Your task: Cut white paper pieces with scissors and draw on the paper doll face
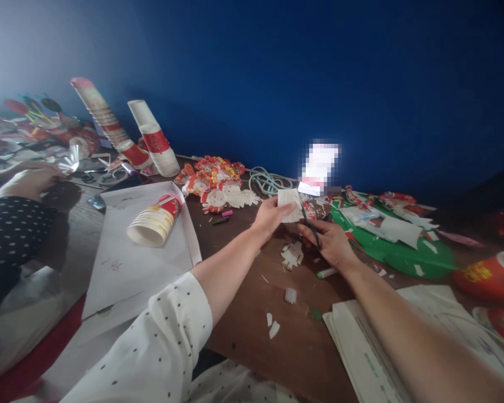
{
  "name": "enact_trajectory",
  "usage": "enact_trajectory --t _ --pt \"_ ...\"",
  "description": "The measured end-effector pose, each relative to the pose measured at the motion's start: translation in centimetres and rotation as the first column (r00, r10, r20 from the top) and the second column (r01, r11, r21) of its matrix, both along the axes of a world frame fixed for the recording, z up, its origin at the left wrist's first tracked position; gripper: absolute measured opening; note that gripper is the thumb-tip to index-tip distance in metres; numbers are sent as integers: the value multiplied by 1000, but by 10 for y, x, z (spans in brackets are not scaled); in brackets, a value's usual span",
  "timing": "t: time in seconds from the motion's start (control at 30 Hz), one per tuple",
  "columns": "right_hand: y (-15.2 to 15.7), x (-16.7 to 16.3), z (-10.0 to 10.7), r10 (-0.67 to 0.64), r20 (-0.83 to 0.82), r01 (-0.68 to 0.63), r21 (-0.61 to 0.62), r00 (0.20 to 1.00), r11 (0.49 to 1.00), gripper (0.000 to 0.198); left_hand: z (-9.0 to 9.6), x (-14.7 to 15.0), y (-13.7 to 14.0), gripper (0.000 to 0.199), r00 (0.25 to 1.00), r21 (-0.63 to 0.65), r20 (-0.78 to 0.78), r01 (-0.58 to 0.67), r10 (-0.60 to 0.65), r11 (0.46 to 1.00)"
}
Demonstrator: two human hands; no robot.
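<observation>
My left hand [271,217] pinches a small piece of white paper [289,202] above the brown table. In my right hand [330,242] is a pair of scissors [312,228] with dark handles, its blades up against the right edge of the paper. Just below my hands lies a white cut-out [292,255] with jagged, finger-like edges. A green-capped marker [326,273] rests under my right wrist. Small paper scraps [274,329] are scattered nearer to me.
A box lid [121,280] on the left bears stacked paper cups [153,224]. Tall cup stacks [159,145] lean by the blue wall. A green round sheet [428,260] with scraps lies right. A co-worker's hand [29,180] is at far left. A pixelated bright screen [319,168] stands behind.
</observation>
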State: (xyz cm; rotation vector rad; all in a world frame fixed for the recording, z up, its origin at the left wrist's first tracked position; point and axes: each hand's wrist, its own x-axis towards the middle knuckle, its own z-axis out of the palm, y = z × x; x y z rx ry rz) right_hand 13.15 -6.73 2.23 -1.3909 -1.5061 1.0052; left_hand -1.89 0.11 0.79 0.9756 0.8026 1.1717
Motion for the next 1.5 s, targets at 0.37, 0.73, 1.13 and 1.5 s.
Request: enact_trajectory --t 0.37,0.73,1.13,1.5 --pt "0 1 -1 8 35 -9 13 999 1000 41 0 0 1 30 1000 -6 17 -5 5 1000" --pt "-2 -2 5 -43 -16 42 -52 999 998 53 1 -2 1 32 999 13 -34 0 0 1000" --pt "-3 0 4 -49 -14 48 -45 999 998 57 3 -2 0 34 995 38 -97 36 -32 999" --pt "-2 1 1 -40 -10 40 -13 999 999 54 3 -2 -1 33 997 39 -70 37 -34 999"
